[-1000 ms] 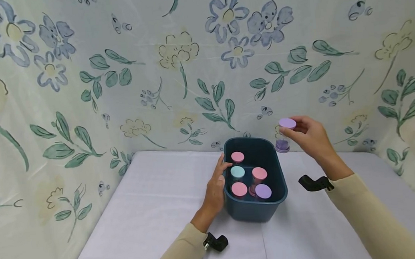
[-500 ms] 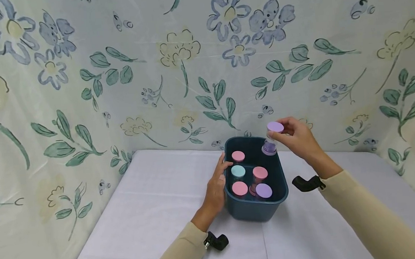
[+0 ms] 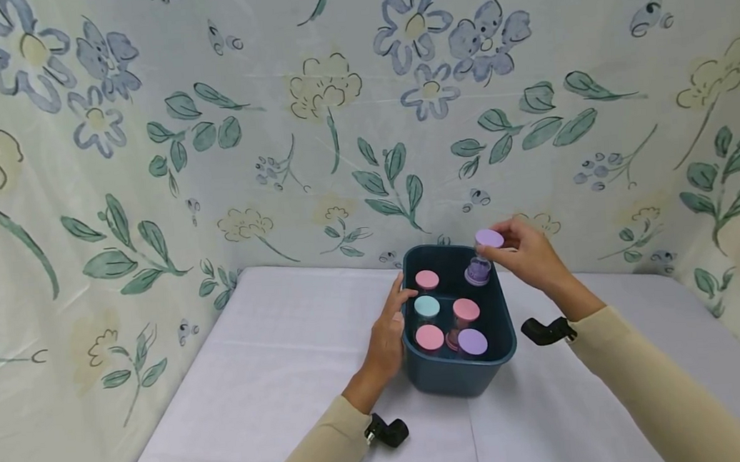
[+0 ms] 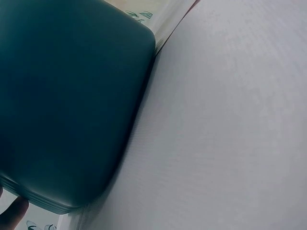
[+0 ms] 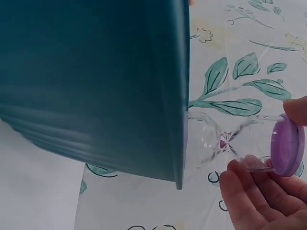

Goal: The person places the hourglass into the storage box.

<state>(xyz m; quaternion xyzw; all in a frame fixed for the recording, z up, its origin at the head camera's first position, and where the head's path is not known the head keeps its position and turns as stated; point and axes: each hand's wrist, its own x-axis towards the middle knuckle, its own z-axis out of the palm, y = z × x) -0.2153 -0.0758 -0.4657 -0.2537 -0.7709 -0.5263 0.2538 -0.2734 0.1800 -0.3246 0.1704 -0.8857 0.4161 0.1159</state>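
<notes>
My right hand pinches a sand timer by its lilac cap, fingers on one side and thumb on the other. The timer has a clear, narrow-waisted glass body with purple sand at the bottom; it tilts, its lower end inside the far right corner of the dark teal bin. In the right wrist view the bin's wall hides that lower end. My left hand rests along the bin's left side, with fingers fairly straight and one fingertip over the rim. A fingertip shows near the rim in the left wrist view.
Inside the bin stand several more sand timers: pink-capped ones, a mint-capped one and a lilac-capped one. A white cloth covers the table. Floral fabric hangs close behind the bin.
My right hand has carried the lilac-capped sand timer leftward from beyond the bin's right rim, then lowered it slightly into the far right corner. My left hand has stayed at the bin's side.
</notes>
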